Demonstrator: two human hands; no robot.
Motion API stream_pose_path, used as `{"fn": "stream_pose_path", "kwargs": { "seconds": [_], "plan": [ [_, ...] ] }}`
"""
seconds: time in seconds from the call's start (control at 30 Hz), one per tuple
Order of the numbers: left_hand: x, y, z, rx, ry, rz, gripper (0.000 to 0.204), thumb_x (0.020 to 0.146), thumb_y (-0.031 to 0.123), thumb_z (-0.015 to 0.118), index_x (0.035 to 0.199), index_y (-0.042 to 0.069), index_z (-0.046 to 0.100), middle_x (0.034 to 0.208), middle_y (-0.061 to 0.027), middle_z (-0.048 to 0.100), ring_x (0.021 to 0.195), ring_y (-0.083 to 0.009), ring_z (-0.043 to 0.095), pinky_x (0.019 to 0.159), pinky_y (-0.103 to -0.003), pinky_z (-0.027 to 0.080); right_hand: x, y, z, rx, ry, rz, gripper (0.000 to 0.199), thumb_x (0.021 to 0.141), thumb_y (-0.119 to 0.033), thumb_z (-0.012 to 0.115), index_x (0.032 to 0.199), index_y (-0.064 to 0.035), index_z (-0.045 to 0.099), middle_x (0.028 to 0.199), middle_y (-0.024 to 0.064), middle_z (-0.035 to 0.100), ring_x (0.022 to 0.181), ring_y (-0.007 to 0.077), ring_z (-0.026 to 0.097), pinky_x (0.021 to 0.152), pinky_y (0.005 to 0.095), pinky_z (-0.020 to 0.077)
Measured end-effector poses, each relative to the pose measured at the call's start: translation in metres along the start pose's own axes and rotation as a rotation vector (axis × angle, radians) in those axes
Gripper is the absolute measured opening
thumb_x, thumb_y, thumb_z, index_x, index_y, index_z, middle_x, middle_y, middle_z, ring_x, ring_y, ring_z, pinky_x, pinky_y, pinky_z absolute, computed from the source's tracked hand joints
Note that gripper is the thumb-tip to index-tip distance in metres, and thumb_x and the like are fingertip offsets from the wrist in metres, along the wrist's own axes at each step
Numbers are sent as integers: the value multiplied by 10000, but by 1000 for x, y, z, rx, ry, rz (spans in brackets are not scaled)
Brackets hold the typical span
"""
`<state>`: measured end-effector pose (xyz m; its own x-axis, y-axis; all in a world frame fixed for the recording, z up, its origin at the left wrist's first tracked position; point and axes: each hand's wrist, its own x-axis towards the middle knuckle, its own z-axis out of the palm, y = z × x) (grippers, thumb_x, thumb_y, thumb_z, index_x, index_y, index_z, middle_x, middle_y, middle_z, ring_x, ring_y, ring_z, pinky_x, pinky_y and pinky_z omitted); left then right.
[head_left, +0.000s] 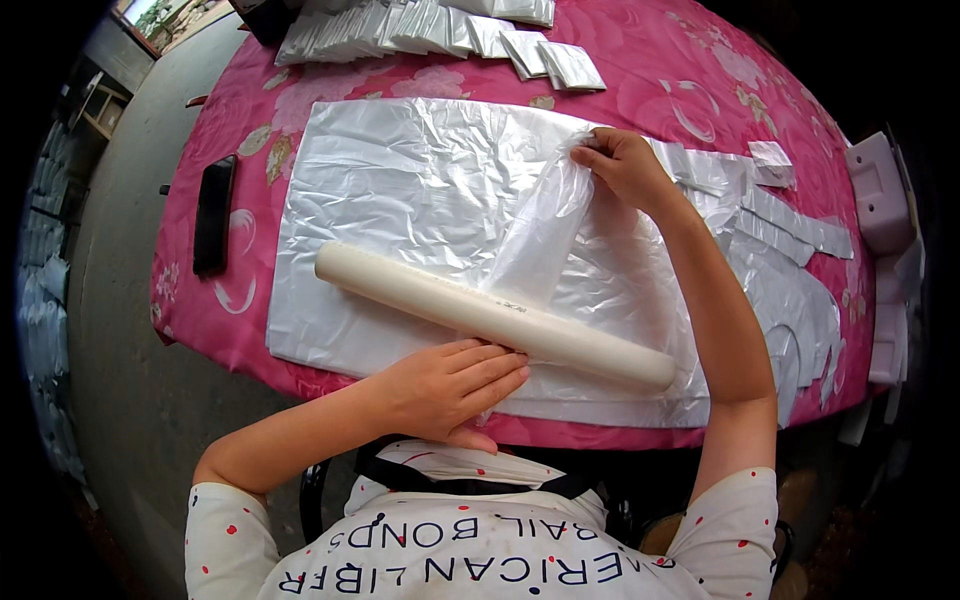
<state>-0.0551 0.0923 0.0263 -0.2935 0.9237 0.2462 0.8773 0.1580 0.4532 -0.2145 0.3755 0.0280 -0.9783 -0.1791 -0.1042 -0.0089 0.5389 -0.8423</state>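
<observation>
A stack of thin white plastic bags (390,190) lies flat on the table in front of me. Across it, slanting down to the right, rests a long off-white tube (430,295). My right hand (625,165) pinches the edge of the top plastic bag (550,225) near the stack's far side and lifts it into a raised fold beyond the tube. My left hand (455,385) lies flat with fingers stretched out, its fingertips against the near side of the tube around its middle. The thumb points toward my body.
A black phone (214,215) lies on the pink flowered tablecloth (190,290) at the left. Rows of small folded white packets (430,25) line the far edge. More plastic pieces (790,290) spread to the right, with a pale plastic chair (880,190) beyond the table edge.
</observation>
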Motion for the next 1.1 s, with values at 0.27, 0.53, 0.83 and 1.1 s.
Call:
{"fn": "stream_pose_path", "kwargs": {
  "seconds": [0.27,0.53,0.83,1.1],
  "plan": [
    [-12,7,20,164,-241,-55,887,793,615,450,1360,-55,325,1454,-190,273,1378,-307,209,1133,-428,115,-4,-13,7,-80,250,48,226,861,-207,645,946,1,622,795,4,590,659,67,487,578,224,415],
    [-17,27,35,160,-239,-134,841,821,589,428,1374,-36,318,1457,-191,266,1380,-297,200,1134,-441,103,-144,-73,63,-361,-61,-433,442,789,-177,675,1190,-49,542,1121,141,550,1005,319,532,853,376,447],
    [-17,33,32,214,-243,-168,802,841,572,417,1398,7,301,1490,-139,225,1394,-256,174,1129,-405,124,-153,-42,52,-529,43,-289,571,731,-105,691,1274,-122,514,1018,114,573,940,288,539,810,374,458],
    [-15,15,12,146,-151,-113,842,796,530,512,1393,-18,288,1494,-148,209,1397,-257,166,1126,-402,135,-124,-7,0,-672,358,-89,530,792,-134,660,1297,-136,500,1062,101,583,965,283,534,828,374,452]
  ]
}}
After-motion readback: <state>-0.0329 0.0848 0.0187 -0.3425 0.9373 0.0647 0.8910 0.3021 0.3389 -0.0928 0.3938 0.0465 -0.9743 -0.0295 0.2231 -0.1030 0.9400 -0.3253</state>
